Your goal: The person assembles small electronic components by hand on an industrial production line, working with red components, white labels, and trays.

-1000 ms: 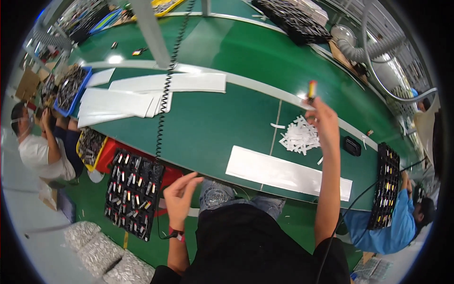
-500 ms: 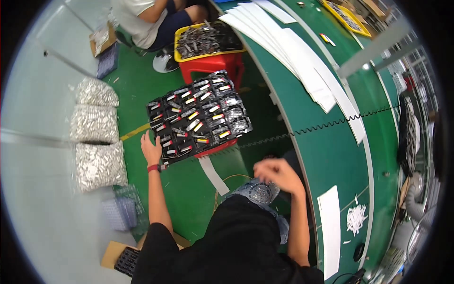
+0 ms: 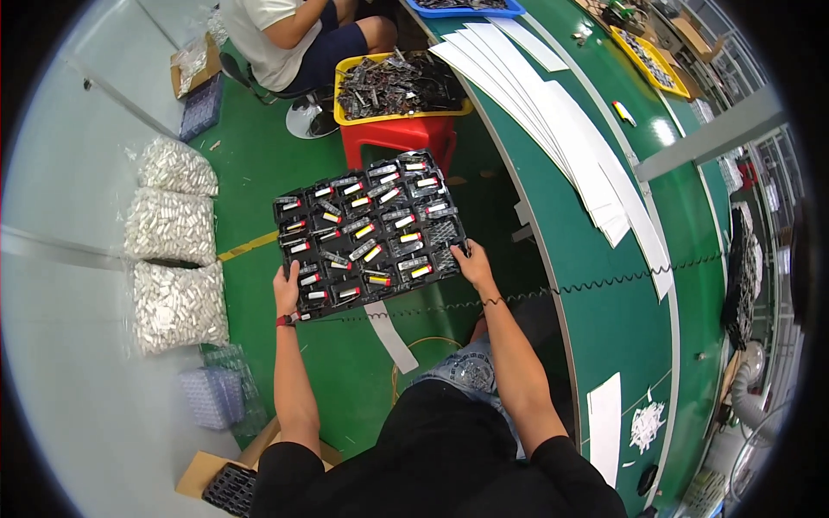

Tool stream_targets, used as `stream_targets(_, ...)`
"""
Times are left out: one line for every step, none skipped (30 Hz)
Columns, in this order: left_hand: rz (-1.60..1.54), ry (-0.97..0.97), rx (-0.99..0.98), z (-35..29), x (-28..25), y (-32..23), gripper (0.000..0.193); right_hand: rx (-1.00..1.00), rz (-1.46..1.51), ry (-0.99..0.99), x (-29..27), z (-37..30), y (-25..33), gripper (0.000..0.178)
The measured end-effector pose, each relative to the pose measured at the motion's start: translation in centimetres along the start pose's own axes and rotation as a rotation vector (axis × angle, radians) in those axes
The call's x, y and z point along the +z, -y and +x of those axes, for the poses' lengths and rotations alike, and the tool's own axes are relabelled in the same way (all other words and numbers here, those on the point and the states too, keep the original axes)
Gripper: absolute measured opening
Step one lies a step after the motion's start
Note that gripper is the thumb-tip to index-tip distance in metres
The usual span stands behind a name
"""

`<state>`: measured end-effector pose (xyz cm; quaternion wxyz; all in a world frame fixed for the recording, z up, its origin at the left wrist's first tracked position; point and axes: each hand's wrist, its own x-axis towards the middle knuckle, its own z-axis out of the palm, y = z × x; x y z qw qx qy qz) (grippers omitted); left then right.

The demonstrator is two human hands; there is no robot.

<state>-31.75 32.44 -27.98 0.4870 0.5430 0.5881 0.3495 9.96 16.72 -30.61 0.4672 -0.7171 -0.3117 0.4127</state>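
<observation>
A black compartment tray (image 3: pixel 442 235) is held out in front of me above the floor, slightly tilted. Several small parts with white or yellow labels and red ends (image 3: pixel 363 231) lie in its pockets; a few pockets at the right look bare. My left hand (image 3: pixel 287 292) grips the near left corner, thumb on top. At the right edge, my right hand (image 3: pixel 473 264) is closed on the rim, its thumb over the top. Fingers beneath the tray are hidden. A red wrist strap (image 3: pixel 286 320) circles my left wrist, and a black coiled cord (image 3: pixel 596 283) stretches rightward across my right forearm.
A yellow bin (image 3: pixel 345 110) of loose parts rests on a red stool (image 3: pixel 406 138) beyond the tray, near a seated person (image 3: pixel 285 43). White strips (image 3: pixel 553 129) lie on the green bench (image 3: pixel 596 337) at right. Bags of white pieces (image 3: pixel 177 306) line the left wall.
My right hand has moved from above my lap up and forward to the tray's right edge and taken hold. The left hand keeps its corner; the tray sits slightly lower in view.
</observation>
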Motion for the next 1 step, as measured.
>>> stream_targets(-0.020,0.068,-0.048,0.12,-1.06,-0.91,0.061,-0.091,0.026,-0.013,0.08,-0.25,-0.27,0.051)
